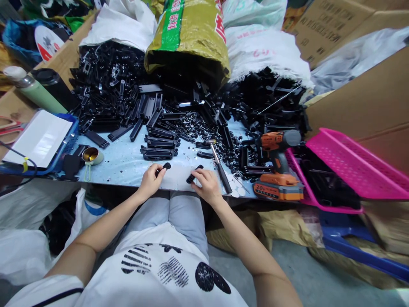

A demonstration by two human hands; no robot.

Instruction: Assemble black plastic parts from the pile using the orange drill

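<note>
My left hand (151, 180) is closed in a pinch on a small black plastic part (166, 166) just above the table's front edge. In my right hand (207, 183) is a short black ridged piece (194, 174), gripped between thumb and fingers. The two pieces are apart, with a pale work mat (175, 175) beneath them. Beyond my hands lie stacked black plastic assemblies (159, 152). A hammer (220, 167) with a dark handle rests right of my right hand, and a flat black part (204, 154) lies by its head.
An orange and black cordless drill (277, 166) stands at right, beside a pink basket (358, 170). Sacks (188, 30) spill heaps of black parts (108, 85) along the back. Small metal pins (198, 127) lie mid-table. At left are a cup (92, 155) and a blue tray (72, 132).
</note>
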